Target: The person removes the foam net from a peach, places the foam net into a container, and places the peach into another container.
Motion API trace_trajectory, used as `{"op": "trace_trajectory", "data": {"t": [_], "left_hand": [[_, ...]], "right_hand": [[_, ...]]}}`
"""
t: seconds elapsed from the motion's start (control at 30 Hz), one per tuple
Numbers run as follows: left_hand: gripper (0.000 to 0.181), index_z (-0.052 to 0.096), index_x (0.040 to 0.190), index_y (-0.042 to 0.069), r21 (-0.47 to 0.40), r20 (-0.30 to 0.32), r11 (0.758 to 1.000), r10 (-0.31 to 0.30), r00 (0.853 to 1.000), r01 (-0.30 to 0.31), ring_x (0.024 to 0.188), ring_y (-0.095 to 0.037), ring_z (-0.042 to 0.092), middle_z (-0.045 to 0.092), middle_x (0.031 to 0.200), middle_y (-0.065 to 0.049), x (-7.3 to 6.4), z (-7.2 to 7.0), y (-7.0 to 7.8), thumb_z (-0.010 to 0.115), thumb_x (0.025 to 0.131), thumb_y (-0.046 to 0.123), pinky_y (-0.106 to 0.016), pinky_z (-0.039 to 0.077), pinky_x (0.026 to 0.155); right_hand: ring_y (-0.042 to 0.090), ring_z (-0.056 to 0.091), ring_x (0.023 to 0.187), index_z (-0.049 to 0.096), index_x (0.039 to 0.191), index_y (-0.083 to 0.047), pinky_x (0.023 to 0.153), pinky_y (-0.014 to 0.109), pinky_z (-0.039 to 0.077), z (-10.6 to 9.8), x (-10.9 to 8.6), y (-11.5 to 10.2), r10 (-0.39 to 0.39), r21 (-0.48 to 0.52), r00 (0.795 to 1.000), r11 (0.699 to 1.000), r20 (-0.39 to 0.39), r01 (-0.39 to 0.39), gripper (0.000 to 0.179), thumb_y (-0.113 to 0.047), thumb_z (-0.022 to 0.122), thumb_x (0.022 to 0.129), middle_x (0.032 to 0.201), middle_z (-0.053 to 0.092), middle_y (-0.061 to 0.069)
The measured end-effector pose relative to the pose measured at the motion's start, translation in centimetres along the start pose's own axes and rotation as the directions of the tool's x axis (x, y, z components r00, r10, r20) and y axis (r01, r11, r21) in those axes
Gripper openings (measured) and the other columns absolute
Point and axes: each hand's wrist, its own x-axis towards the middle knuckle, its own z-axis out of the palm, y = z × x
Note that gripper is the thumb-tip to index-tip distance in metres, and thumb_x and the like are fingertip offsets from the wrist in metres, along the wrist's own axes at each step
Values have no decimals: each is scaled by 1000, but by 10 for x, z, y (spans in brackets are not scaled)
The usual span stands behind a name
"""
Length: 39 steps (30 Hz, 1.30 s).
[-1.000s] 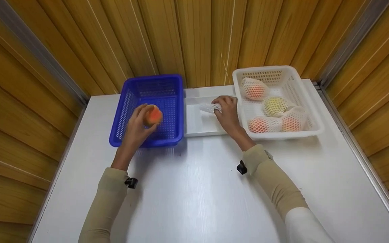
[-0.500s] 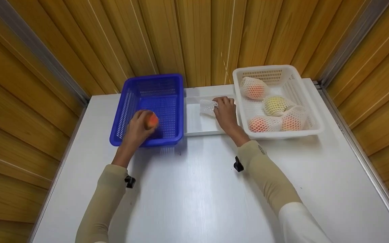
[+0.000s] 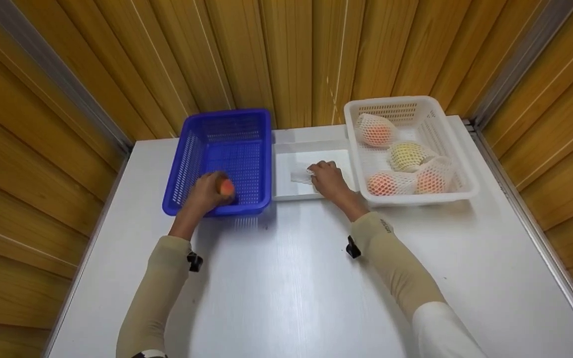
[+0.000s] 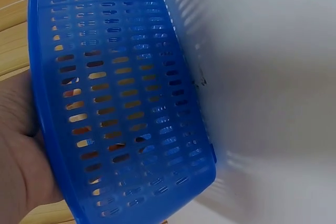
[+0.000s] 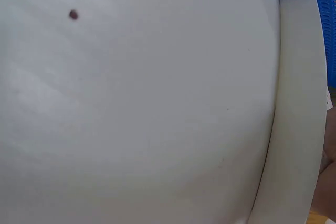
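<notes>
At the left of the head view, a beige-sleeved left hand reached over the near left rim of the blue plastic basket, its fingers curled round a round orange-red fruit. The fruit lay at the hand's right side, between thumb and fingers, in the lower part of the basket; whether it touched the basket floor could not be told. In the left wrist view, the hand showed at the left edge, past the basket's rim, with the slotted wall in front of its fingers. Right of the basket, near the middle of the frame, a shallow white tray stood between the two baskets. Over it, the right hand had its fingers bent close together, pinching the right end of a white foam net, which spread leftward from the fingertips, well apart from the fruit. In the right wrist view, the tray's wall hid most of that hand. At the right of the head view, a white plastic basket held four netted fruits: one reddish at its upper left, one yellow in the middle, and two reddish below.
</notes>
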Motion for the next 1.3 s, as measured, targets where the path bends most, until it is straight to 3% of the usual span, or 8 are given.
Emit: {"op": "trace_trajectory", "data": {"t": [0.1,0.27,0.5,0.63,0.8,1.03,1.17,1.3], "left_hand": [[59,55,137,3,-3,48,1000,-17,999,17,124,-40,53,57,136,-23,3,-1,0,80,88,22,-58,44,106],[58,54,138,3,-10,75,999,-35,997,36,122,-39,53,56,136,-23,7,-2,-2,79,89,21,-57,45,106],[65,40,147,1,19,146,995,-101,984,100,125,-40,51,52,139,-26,10,-7,-2,69,96,28,-56,43,108],[68,33,151,-1,41,172,990,-138,976,132,129,-42,49,49,143,-29,11,-9,0,64,99,31,-57,39,112],[70,31,154,-1,60,182,991,-132,974,122,135,-44,45,45,147,-30,9,-8,0,60,99,32,-59,35,115],[70,30,155,-2,13,150,990,-141,978,141,137,-43,43,42,150,-29,0,-10,-1,60,101,30,-59,34,116],[65,35,152,-6,30,143,993,-113,983,110,126,-39,50,52,138,-27,-3,-11,-1,60,101,26,-56,39,112],[58,41,148,-8,62,121,996,-78,990,71,122,-39,54,57,133,-27,-7,-12,-2,58,102,22,-55,43,108]], "right_hand": [[44,46,130,61,137,-3,104,58,43,-4,-2,0,2,8,997,1000,83,-2,39,-25,54,106,137,56,21],[46,39,136,56,144,-6,109,61,37,-9,-5,-4,-7,-14,983,1000,182,10,52,-41,46,107,145,50,19],[50,32,142,43,151,2,112,63,36,-14,-14,-16,-12,-119,961,992,277,47,49,-22,37,108,155,40,24],[48,28,147,38,154,3,117,60,30,-17,-14,-22,14,-84,945,996,327,14,50,-13,42,107,158,35,26],[39,37,145,43,151,1,120,50,31,-22,-12,-26,38,5,960,999,279,-40,52,-12,59,103,154,44,22],[43,47,136,51,143,4,115,51,37,-34,-17,-31,-77,62,985,996,155,68,48,-11,65,100,146,52,25],[45,50,131,54,140,3,111,54,41,-46,-24,-32,-123,66,989,991,79,118,44,-11,65,99,141,55,25],[46,48,132,55,140,-1,110,57,41,-59,-33,-32,-124,81,991,989,44,120,42,-15,64,101,142,55,23]]}}
